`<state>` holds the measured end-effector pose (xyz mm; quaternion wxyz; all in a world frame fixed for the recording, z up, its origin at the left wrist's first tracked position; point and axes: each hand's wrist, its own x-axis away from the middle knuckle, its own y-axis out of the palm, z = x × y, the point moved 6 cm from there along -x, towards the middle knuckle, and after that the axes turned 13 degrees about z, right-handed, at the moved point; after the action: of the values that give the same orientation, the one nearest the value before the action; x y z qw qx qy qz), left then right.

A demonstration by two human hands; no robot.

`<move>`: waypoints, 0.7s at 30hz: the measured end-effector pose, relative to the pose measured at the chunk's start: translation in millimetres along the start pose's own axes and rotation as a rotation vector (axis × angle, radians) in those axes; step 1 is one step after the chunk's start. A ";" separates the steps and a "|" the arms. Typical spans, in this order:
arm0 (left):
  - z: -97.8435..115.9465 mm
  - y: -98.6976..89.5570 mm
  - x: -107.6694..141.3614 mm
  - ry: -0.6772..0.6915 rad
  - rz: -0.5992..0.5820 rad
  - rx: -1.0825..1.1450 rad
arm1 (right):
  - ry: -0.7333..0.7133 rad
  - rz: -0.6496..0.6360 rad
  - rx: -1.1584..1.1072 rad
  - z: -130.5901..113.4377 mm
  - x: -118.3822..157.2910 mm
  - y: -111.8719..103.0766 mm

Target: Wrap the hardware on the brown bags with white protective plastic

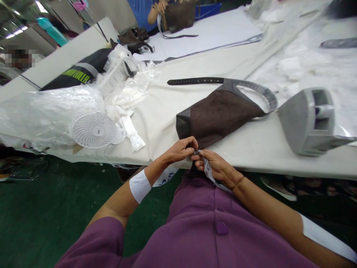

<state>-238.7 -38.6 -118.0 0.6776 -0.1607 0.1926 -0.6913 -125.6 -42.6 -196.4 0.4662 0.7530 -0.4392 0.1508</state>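
Observation:
Just over the front edge of the table, my left hand point(182, 149) and my right hand point(219, 165) meet with fingertips pinched together. Between them is a small dark, shiny piece, too small to make out. From my right hand hangs a strip of clear plastic film point(208, 169). A dark brown bag point(220, 111) with black trim lies on its side on the table right beyond my hands. Its strap point(259, 91) curves out to the right, partly wrapped in film, and the black punched end point(195, 81) points left.
A white fan point(95, 130) and crumpled plastic bags point(41, 115) are at the left. To the right stands a grey tape dispenser point(309, 121). Plastic sheets point(301, 67) cover the far right. Across the table, another person's hand point(160, 9) is at a brown bag point(180, 16).

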 end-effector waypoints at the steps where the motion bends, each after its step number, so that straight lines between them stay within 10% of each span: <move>1: 1.7 -0.8 5.1 -0.018 0.028 0.030 | -0.013 0.006 0.023 -1.1 0.6 -0.4; 10: -31.2 4.6 63.1 -0.303 0.432 0.156 | -0.109 0.081 0.213 -17.6 4.5 0.9; 21: -14.6 19.4 62.2 -0.022 0.725 -0.402 | -0.071 -0.003 0.154 -15.4 2.4 4.5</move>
<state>-230.6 -100.2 -142.5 0.8343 -0.2189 0.3607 -0.3550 -125.1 -31.8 -184.3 0.3913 0.7920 -0.4415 0.1569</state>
